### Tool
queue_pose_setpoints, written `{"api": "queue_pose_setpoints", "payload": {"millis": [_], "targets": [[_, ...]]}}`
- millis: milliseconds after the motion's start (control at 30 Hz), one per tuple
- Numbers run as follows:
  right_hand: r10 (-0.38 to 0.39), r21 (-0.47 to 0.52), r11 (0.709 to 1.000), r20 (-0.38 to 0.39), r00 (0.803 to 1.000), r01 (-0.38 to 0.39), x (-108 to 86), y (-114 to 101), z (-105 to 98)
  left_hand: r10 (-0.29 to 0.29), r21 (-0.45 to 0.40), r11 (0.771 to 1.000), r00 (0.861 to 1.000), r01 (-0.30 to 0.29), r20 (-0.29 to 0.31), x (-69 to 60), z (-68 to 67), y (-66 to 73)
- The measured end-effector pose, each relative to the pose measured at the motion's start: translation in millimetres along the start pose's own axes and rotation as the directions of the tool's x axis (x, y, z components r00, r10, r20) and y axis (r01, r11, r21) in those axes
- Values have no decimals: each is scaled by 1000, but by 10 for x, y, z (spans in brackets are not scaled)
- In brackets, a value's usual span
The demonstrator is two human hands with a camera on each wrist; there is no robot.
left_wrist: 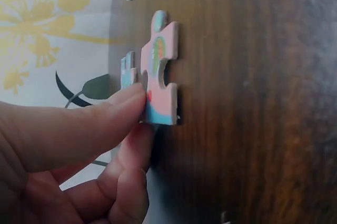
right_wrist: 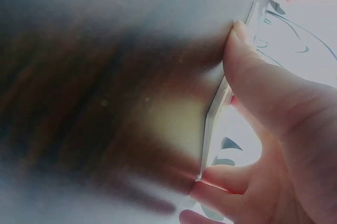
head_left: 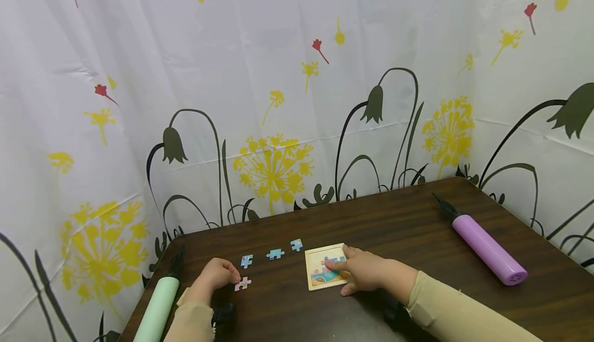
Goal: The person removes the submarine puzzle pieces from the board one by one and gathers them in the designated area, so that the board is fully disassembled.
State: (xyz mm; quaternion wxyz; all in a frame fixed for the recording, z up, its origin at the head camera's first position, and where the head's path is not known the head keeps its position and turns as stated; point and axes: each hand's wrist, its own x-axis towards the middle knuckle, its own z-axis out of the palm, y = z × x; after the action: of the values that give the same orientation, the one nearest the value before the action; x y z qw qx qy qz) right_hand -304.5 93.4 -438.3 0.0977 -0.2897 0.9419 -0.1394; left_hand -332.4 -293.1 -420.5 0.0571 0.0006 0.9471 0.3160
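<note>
My left hand [head_left: 214,276] pinches a pink puzzle piece [left_wrist: 160,71] between thumb and fingers, just above the tabletop. That piece [head_left: 243,283] has a blue corner and a small green and orange patch. Spread over the right side of a light wooden puzzle tray [head_left: 312,284] is my right hand [head_left: 368,270], one finger resting on the pieces laid inside. Its thumb [right_wrist: 247,50] lies by the tray's edge. Inside the tray, joined pieces [head_left: 325,278] show orange, blue and pink, partly hidden by the hand. Three loose blue pieces lie between the hands: one [head_left: 246,261], another [head_left: 275,254] and a third [head_left: 296,244].
A green hand pump [head_left: 158,308] lies along the table's left edge. On the right lies a purple hand pump [head_left: 487,249] with a black nozzle. Behind the dark wooden table [head_left: 371,218] hangs a white flowered curtain [head_left: 278,74].
</note>
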Motion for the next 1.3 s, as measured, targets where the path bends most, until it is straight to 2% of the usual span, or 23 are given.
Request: {"api": "queue_pose_setpoints", "payload": {"millis": [133,200,333,433,533,667,733,800,867,1000,1300], "targets": [[8,13,1000,3,1000,-8,-7,-9,-13,6,37,999,999,-5,-35,23,15,71],[11,18,1000,6,1000,-12,-11,-20,-24,25,50,998,999,-22,-48,44,27,154],[15,25,1000,9,1000,-15,-12,-33,-38,79,55,996,995,-76,-59,74,82,438],[19,22,1000,11,1000,-19,-13,-40,-46,126,32,992,991,-125,-38,88,203,683],[19,18,1000,15,1000,-19,-13,-52,-55,189,-5,982,982,-189,18,103,398,898],[12,8,1000,15,1000,-12,-4,-51,-55,275,-65,961,952,-268,137,115,682,1143],[12,11,1000,16,1000,-12,-2,-47,-52,297,-79,955,936,-287,189,110,803,1248],[12,18,1000,15,1000,-12,2,-41,-46,303,-81,953,927,-292,220,99,905,1339],[10,29,1000,15,1000,-11,3,-37,-38,301,-73,954,925,-292,231,86,988,1396],[3,41,999,4,1000,-3,2,-27,-22,291,-39,956,934,-289,208,60,1090,1444],[5,30,1000,-7,1000,-5,-24,-18,-30,287,51,954,946,-297,149,11,1178,1511]]}}
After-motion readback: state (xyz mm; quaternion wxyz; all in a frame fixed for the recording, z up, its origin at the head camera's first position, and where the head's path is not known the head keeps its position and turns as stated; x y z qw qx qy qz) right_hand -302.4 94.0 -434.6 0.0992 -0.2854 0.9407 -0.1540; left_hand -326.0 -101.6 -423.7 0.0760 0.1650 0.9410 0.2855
